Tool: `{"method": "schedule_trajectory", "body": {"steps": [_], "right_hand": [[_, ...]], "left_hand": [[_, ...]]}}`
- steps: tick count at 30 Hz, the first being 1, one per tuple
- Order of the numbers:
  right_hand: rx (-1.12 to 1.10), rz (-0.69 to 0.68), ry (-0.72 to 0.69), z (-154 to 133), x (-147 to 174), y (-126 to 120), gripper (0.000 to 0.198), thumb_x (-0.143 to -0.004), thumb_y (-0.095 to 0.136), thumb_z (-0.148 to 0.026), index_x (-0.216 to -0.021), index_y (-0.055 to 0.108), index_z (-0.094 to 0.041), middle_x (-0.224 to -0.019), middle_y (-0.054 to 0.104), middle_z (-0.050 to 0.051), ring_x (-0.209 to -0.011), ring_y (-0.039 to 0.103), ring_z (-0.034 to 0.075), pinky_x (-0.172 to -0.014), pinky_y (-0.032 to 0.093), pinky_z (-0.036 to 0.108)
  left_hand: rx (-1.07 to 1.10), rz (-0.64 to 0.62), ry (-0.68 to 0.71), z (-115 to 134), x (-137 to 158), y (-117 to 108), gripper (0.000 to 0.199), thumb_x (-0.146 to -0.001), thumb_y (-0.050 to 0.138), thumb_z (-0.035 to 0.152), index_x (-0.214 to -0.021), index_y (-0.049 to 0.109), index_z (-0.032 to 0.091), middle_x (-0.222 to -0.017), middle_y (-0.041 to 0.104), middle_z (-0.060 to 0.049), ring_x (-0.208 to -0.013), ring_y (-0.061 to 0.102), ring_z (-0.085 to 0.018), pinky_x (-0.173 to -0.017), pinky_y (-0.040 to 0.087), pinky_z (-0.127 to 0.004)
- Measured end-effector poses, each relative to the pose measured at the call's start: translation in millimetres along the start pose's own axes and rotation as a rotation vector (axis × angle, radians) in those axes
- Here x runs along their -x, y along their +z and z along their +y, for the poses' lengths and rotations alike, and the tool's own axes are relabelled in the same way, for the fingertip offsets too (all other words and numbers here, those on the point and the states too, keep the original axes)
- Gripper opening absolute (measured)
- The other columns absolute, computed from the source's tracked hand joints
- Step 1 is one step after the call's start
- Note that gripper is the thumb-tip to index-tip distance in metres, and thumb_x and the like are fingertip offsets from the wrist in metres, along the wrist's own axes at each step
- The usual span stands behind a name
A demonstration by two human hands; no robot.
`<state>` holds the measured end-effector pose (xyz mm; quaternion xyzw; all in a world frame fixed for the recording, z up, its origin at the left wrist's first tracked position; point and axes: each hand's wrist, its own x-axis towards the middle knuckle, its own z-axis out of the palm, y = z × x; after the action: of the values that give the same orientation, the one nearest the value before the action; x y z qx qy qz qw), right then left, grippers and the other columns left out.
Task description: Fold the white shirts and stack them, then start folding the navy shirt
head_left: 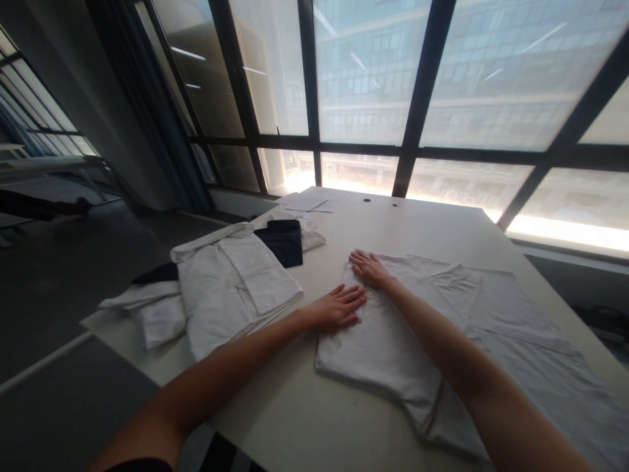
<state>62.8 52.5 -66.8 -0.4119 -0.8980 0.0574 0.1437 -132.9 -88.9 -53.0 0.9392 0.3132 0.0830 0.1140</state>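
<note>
A white garment, it looks like a T-shirt (393, 347), lies partly folded across the right side of the table, its fabric wrinkled in places. My left hand (337, 309) rests on its left edge, palm down with fingers spread. Just beyond it, my right hand (369, 269) presses flat near the garment's far left corner, fingers stretched out. Neither hand grips the cloth. Part of the garment is hidden under my right forearm.
Left on the white table (417, 223) lies a stack of folded white clothes (221, 288), with a dark navy folded cloth (282, 242) beside it. Papers (309, 200) lie at the far edge. Large windows (368, 72) stand behind the table.
</note>
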Motion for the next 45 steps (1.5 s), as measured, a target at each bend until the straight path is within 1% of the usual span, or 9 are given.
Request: {"method": "schedule_trajectory", "body": {"steps": [3,7,10,17,20,24,31,37,45], "right_hand": [[0.004,0.046,0.056,-2,0,-1,0.053,-0.106,0.03,-0.033,-0.155,0.042,-0.018,-0.162,0.038,0.012,-0.153,0.027,0.025,-0.122,0.02,0.055],[-0.01,0.155,0.055,-4,3,-4,0.052,-0.106,0.029,-0.031,-0.152,0.046,-0.017,-0.159,0.044,0.011,-0.152,0.03,0.023,-0.123,0.022,0.048],[-0.046,0.214,0.004,-5,6,-6,0.05,-0.105,0.031,-0.028,-0.15,0.05,-0.016,-0.156,0.048,0.011,-0.15,0.034,0.02,-0.123,0.023,0.043],[-0.069,0.274,-0.02,-9,6,-9,0.053,-0.098,0.038,-0.016,-0.148,0.053,-0.018,-0.154,0.051,0.009,-0.148,0.038,0.02,-0.122,0.026,0.044],[-0.105,0.234,-0.115,-20,2,-9,0.052,-0.098,0.039,-0.017,-0.149,0.053,-0.018,-0.155,0.05,0.009,-0.15,0.035,0.02,-0.123,0.025,0.043],[-0.148,0.001,-0.289,-33,-1,-6,0.049,-0.106,0.033,-0.035,-0.152,0.049,-0.025,-0.159,0.044,0.005,-0.153,0.026,0.021,-0.124,0.02,0.048],[-0.105,-0.192,-0.142,-19,-12,-3,0.06,-0.108,0.017,-0.048,-0.161,0.032,-0.024,-0.168,0.023,0.008,-0.156,0.014,0.027,-0.122,0.013,0.061],[-0.054,-0.152,-0.115,-18,-16,2,0.058,-0.108,0.019,-0.044,-0.161,0.033,-0.023,-0.168,0.024,0.008,-0.156,0.015,0.027,-0.122,0.013,0.06],[-0.067,-0.085,-0.113,-23,-9,2,0.057,-0.107,0.025,-0.044,-0.16,0.035,-0.022,-0.167,0.025,0.01,-0.155,0.02,0.027,-0.122,0.017,0.058]], "left_hand": [[0.053,0.027,0.012,0,4,-6,0.056,-0.104,0.047,0.044,-0.157,0.04,0.025,-0.164,0.032,-0.01,-0.153,0.026,-0.027,-0.126,0.013,-0.051],[0.155,0.196,-0.044,-1,-1,-17,0.046,-0.107,0.037,0.036,-0.147,0.054,0.02,-0.148,0.056,-0.01,-0.144,0.045,-0.022,-0.124,0.026,-0.044],[0.11,0.303,-0.114,-7,-6,-18,0.046,-0.105,0.038,0.029,-0.145,0.055,0.015,-0.149,0.056,-0.011,-0.147,0.041,-0.022,-0.124,0.026,-0.042],[-0.041,0.07,-0.174,-22,-3,-6,0.06,-0.105,0.041,0.045,-0.159,0.035,0.019,-0.164,0.032,-0.014,-0.154,0.024,-0.03,-0.123,0.02,-0.054],[-0.055,0.091,-0.128,-21,-2,-7,0.057,-0.106,0.04,0.042,-0.157,0.038,0.017,-0.164,0.034,-0.014,-0.154,0.025,-0.029,-0.124,0.02,-0.052],[-0.087,0.153,-0.032,-21,-5,-7,0.045,-0.104,0.043,0.036,-0.143,0.056,0.016,-0.155,0.048,-0.014,-0.149,0.034,-0.029,-0.126,0.02,-0.047],[-0.092,0.126,-0.052,-22,-4,0,0.053,-0.106,0.039,0.039,-0.152,0.043,0.014,-0.159,0.04,-0.017,-0.151,0.03,-0.031,-0.124,0.023,-0.049],[0.007,-0.05,-0.058,-29,5,-20,0.063,-0.105,0.043,0.047,-0.161,0.03,0.019,-0.168,0.02,-0.014,-0.156,0.013,-0.034,-0.124,0.012,-0.056],[0.163,-0.174,-0.063,-37,34,-46,0.087,-0.091,0.065,0.06,-0.163,0.025,0.03,-0.17,0.015,-0.009,-0.156,0.012,-0.035,-0.125,0.013,-0.051]]}}
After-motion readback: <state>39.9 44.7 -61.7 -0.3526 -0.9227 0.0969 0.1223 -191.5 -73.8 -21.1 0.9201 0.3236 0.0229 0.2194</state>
